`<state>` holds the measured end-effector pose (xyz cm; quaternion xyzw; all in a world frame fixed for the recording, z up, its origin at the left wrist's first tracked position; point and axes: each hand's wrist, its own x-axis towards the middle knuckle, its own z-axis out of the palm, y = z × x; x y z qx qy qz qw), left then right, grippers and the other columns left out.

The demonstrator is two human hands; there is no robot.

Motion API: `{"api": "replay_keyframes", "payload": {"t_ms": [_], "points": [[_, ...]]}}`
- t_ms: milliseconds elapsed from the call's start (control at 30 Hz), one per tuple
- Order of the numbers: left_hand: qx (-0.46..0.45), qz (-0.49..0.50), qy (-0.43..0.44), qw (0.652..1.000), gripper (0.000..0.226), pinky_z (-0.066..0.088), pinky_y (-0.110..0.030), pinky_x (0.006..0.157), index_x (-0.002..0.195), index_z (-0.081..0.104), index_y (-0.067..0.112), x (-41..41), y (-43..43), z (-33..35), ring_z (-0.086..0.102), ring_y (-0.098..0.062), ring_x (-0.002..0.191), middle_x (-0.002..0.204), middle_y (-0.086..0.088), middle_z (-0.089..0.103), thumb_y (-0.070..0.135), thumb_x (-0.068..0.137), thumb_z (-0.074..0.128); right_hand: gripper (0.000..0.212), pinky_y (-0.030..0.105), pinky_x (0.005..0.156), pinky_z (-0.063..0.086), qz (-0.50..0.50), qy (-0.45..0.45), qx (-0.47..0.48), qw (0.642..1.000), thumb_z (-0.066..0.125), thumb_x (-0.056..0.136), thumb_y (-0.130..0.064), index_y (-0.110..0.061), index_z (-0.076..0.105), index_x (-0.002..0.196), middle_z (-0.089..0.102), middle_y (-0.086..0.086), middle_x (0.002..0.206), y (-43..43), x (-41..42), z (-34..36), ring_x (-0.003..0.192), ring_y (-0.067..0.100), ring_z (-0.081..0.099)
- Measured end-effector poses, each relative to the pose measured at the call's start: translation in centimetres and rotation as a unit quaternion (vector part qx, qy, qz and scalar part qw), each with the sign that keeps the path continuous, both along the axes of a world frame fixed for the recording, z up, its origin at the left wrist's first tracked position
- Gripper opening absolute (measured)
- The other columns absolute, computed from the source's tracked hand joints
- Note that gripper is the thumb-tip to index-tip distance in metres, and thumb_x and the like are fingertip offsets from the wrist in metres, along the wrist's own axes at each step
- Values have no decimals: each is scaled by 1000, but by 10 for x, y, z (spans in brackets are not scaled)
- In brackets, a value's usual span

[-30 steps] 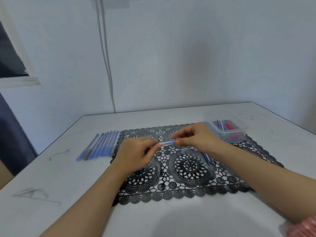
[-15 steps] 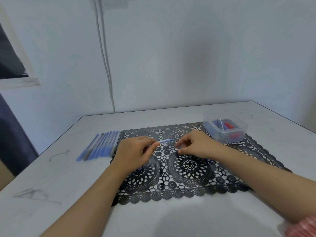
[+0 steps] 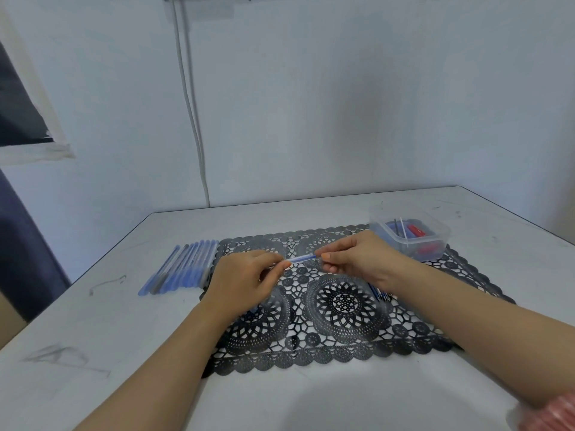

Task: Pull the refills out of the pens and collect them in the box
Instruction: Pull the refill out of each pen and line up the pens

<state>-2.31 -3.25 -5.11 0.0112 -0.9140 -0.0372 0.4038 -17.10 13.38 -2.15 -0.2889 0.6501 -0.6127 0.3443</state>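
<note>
Both ends of the pen (image 3: 301,259) vanish inside the left hand (image 3: 245,281) and right hand (image 3: 357,259). The right wrist (image 3: 396,276) covers most of some thin blue sticks (image 3: 378,294).

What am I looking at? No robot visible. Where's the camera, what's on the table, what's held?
No machine here: a person works bare-handed, and the single picture comes from a wide-angle camera worn on the head, looking forward and down. The left hand and right hand each pinch one end of a thin blue translucent pen above a black lace-patterned placemat on a white table. A row of similar blue pens lies left of the mat. A clear plastic box at the mat's far right corner holds red and blue pieces. Thin dark-blue sticks lie on the mat under the right wrist.
</note>
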Motion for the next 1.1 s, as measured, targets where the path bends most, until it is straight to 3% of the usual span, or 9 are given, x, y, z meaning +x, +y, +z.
{"api": "replay_keyframes", "payload": {"t_ms": [167, 500, 767, 900, 1000, 1100], "points": [[-9, 1, 4, 1000, 33, 47, -23, 41, 88, 73, 24, 0, 2, 0, 53, -1, 48, 64, 12, 66, 44, 89, 46, 13, 23, 67, 58, -7, -44, -26, 999, 60, 80, 9, 10, 66, 92, 67, 17, 75, 1, 5, 4, 62, 19, 63], [-13, -3, 4, 1000, 34, 46, -21, 41, 89, 73, 24, 0, 3, 1, 53, 0, 48, 65, 13, 66, 44, 89, 46, 13, 24, 67, 58, -13, 20, -26, 999, 66, 75, 9, 6, 69, 88, 68, 16, 70, 1, 9, 4, 60, 19, 64], [-16, -12, 0, 1000, 33, 47, -21, 43, 89, 73, 23, 0, 4, 2, 53, -1, 48, 66, 12, 67, 43, 89, 47, 13, 22, 62, 55, 3, 190, 5, 982, 65, 82, 1, -10, 69, 88, 70, 12, 72, 2, 13, 3, 59, 15, 64], [-17, -16, -5, 1000, 32, 46, -20, 43, 89, 73, 24, 0, 3, 1, 52, 0, 48, 66, 13, 66, 43, 89, 47, 27, 28, 75, 57, -14, 307, 21, 951, 75, 72, -1, -25, 71, 82, 72, 3, 77, 1, 12, 3, 72, 15, 68], [-10, -23, -4, 1000, 32, 46, -21, 44, 89, 73, 23, 0, 3, 1, 53, -1, 49, 67, 13, 66, 43, 89, 48, 30, 20, 73, 55, -21, 377, 28, 925, 77, 69, -1, -27, 72, 84, 69, -7, 75, 0, 15, 4, 66, -1, 62], [-11, -28, -5, 1000, 31, 46, -22, 43, 89, 73, 23, 0, 4, 1, 53, -1, 48, 66, 12, 66, 42, 89, 48, 28, 13, 69, 50, -14, 458, 28, 889, 76, 71, -3, -24, 73, 90, 64, -12, 76, -1, 17, 3, 66, -3, 57]]}}
